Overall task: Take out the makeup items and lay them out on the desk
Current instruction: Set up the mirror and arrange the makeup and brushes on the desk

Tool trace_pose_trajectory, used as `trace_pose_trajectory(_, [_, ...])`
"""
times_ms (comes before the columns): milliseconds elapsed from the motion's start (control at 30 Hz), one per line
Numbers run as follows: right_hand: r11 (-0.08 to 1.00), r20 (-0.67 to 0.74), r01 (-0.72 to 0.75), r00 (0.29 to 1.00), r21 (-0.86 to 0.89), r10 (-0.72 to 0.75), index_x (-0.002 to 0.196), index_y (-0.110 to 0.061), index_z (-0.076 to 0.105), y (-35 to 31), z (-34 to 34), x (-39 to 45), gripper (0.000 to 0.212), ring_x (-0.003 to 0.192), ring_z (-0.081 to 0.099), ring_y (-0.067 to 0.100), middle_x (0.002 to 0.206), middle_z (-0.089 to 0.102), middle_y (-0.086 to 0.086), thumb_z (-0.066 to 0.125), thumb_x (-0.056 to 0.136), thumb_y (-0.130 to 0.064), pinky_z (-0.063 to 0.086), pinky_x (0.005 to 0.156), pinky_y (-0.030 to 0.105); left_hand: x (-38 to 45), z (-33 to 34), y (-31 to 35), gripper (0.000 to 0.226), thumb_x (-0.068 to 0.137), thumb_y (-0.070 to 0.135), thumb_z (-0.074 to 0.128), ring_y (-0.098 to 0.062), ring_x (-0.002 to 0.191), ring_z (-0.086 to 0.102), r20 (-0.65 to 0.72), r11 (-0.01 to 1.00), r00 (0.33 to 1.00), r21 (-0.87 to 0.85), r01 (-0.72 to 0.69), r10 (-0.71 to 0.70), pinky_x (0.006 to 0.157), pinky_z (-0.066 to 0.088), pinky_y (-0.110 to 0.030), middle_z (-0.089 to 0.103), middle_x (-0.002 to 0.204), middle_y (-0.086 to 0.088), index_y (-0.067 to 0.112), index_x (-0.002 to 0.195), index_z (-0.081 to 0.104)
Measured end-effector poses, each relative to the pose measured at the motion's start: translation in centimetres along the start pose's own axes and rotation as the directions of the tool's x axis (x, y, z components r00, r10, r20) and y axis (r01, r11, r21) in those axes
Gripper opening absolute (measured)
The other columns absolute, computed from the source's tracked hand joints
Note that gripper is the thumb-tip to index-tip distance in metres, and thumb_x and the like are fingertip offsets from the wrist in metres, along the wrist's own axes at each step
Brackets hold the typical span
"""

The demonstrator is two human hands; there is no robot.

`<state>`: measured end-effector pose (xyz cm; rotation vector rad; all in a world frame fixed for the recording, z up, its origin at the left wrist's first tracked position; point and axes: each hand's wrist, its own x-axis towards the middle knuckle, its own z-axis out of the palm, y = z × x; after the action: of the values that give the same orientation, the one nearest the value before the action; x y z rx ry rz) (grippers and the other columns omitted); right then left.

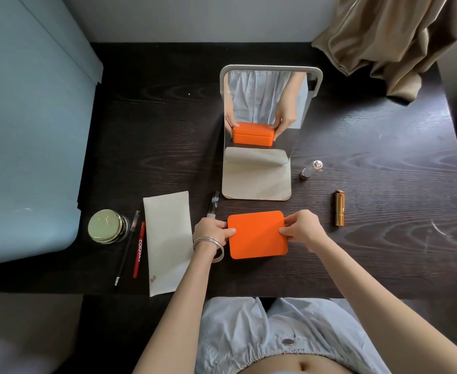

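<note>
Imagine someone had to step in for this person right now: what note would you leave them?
Left hand grips the left edge of the orange box; right hand grips its right edge. The box sits shut on the desk in front of the mirror.
Already laid out: green-lidded jar, black pencil, red pencil, white pouch, a tube behind the left hand, silver lipstick, gold lipstick.
Left: probably open the box and lay out whatever is inside; its contents are hidden.
</note>
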<state>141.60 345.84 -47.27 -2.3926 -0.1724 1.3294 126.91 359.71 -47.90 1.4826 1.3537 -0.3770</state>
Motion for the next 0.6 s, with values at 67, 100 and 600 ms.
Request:
trace_pose_trajectory(67, [1.000, -0.002, -0.002, 1.000, -0.003, 0.002, 0.117, 0.000, 0.064, 0.0, 0.0, 0.0, 0.035, 0.092, 0.068, 0.027, 0.110, 0.067, 0.018, 0.067, 0.083, -0.002, 0.057, 0.084, 0.040, 0.0, 0.0, 0.0, 0.028, 0.083, 0.014, 0.068, -0.020, 0.083, 0.062, -0.002, 1.000, 1.000, 0.004, 0.000, 0.000, 0.089, 0.054, -0.043, 0.070, 0.103, -0.012, 0.006, 0.110, 0.068])
trace_pose_trajectory(100, [1.000, -0.002, -0.003, 1.000, -0.005, 0.003, 0.118, 0.000, 0.063, 0.0, 0.0, 0.0, 0.035, 0.092, 0.068, 0.027, 0.110, 0.067, 0.018, 0.067, 0.083, -0.002, 0.058, 0.084, 0.040, 0.0, 0.0, 0.0, 0.028, 0.083, 0.014, 0.068, -0.020, 0.082, 0.062, -0.003, 1.000, 1.000, 0.005, 0.000, 0.000, 0.089, 0.054, -0.043, 0.070, 0.103, -0.012, 0.006, 0.110, 0.068])
trace_pose_trajectory(600, [1.000, 0.100, 0.017, 0.995, -0.008, -0.016, 0.122, -0.003, 0.062, 1.0, 0.0, -1.0, 0.042, 0.093, 0.067, 0.027, 0.109, 0.066, 0.014, 0.065, 0.081, 0.006, 0.057, 0.084, 0.038, -0.4, 0.3, -1.1, 0.050, 0.078, 0.008, 0.072, -0.028, 0.111, 0.061, 0.079, 1.000, 0.997, 0.011, -0.009, 0.008, 0.099, 0.048, -0.045, 0.065, 0.120, -0.012, 0.006, 0.126, 0.057])
